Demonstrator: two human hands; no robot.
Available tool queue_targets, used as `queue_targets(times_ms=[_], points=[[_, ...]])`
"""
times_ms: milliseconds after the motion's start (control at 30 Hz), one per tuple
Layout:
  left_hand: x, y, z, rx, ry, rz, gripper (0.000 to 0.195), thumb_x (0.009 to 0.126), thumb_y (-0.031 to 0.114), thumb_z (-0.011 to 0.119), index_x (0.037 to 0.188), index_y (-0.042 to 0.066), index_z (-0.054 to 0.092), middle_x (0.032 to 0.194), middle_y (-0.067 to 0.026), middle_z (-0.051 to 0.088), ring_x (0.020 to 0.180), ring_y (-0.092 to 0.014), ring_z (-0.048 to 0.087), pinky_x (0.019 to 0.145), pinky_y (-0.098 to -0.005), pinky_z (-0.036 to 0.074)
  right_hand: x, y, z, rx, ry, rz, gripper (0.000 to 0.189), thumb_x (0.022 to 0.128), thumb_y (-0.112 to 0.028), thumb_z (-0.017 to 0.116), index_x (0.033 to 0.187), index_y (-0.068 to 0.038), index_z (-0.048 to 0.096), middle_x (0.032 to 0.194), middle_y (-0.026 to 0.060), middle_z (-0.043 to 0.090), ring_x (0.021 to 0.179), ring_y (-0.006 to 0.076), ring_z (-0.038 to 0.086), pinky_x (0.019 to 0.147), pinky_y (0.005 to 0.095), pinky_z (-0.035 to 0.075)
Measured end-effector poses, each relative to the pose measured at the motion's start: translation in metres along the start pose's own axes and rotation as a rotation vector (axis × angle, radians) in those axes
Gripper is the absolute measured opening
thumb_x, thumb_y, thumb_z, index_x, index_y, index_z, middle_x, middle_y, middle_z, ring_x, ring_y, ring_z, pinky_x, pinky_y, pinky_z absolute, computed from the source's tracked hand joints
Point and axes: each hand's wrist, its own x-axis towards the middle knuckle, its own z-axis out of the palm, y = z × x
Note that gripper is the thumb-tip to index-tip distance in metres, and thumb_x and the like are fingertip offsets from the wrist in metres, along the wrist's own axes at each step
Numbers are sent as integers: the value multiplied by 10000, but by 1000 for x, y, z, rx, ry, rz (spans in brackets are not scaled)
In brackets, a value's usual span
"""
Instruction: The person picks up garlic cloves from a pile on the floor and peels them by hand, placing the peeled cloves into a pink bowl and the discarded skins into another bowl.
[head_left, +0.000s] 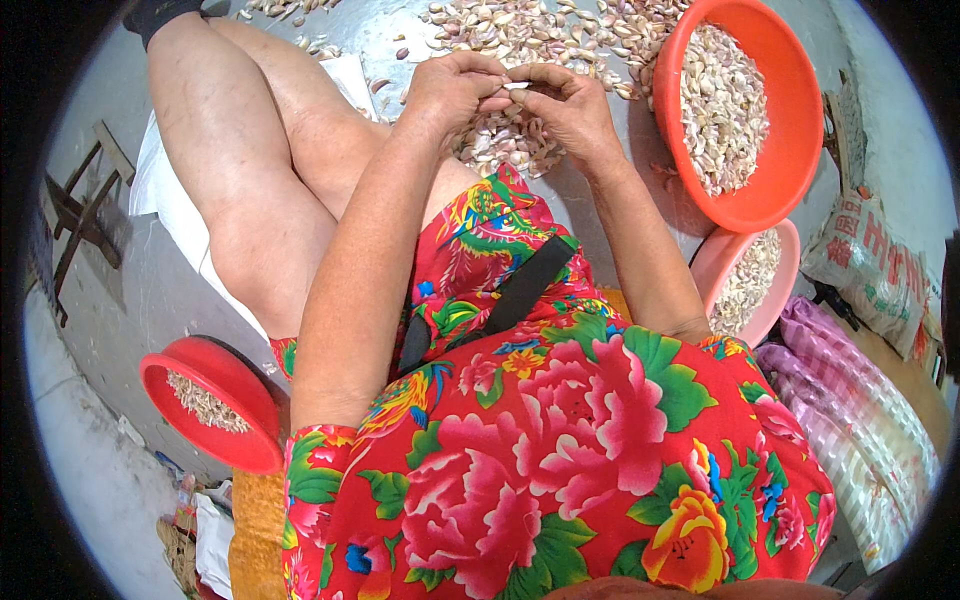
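Note:
A pale garlic clove (516, 85) sits between my two hands, over loose cloves on the floor. My right hand (574, 109) pinches it between thumb and forefinger. From the other side, the bent fingertips of my left hand (454, 90) close on it; how much of it they cover is hidden. Just below my hands lies a small heap of garlic cloves (510, 142). Beyond them spreads a wider layer of unpeeled cloves (510, 30), white and purplish.
Right of my hands stands an orange-red plastic basin (791, 97) holding many cloves, partly covering a pink basin (784, 262). A printed woven sack (862, 262) and purple-white checked fabric (847, 397) lie farther right. At left are a red basin (255, 390) and a wooden stool (86, 214).

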Motion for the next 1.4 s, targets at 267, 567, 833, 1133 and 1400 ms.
queue_targets(times_ms=[267,567,833,1133,1400], points=[[-8,1,4,163,-93,147,131,908,-48,693,1037,-48,716,919,-120,733,768,-160,729,709,-236,621,4,-4,-5,94,-8,190,153,958,-37,681,1072,63,701,862,124,749,675,124,694,582,208,555],[-5,-1,2,272,-54,165,83,911,-30,703,991,-24,724,822,-79,724,680,-111,688,631,-231,588,0,-8,-3,257,-37,211,165,950,29,657,1102,95,659,932,173,738,801,217,755,662,267,624],[-12,-8,4,478,-55,245,15,908,-18,691,911,-11,678,755,-56,703,654,-91,668,578,-231,551,-4,15,1,444,29,177,216,901,103,639,1117,110,635,930,177,718,758,242,744,660,278,622],[-12,-14,4,334,-71,125,26,909,-20,671,911,-9,647,783,-84,705,678,-115,689,584,-257,552,-11,14,9,456,132,124,249,874,98,650,1122,78,641,903,138,712,691,177,705,613,271,599],[-36,-20,14,999,-70,562,84,871,-6,642,952,-15,621,758,-128,682,728,-191,706,612,-357,535,-35,14,-4,245,12,255,208,865,59,687,1065,18,645,880,90,717,662,130,680,555,263,558]])
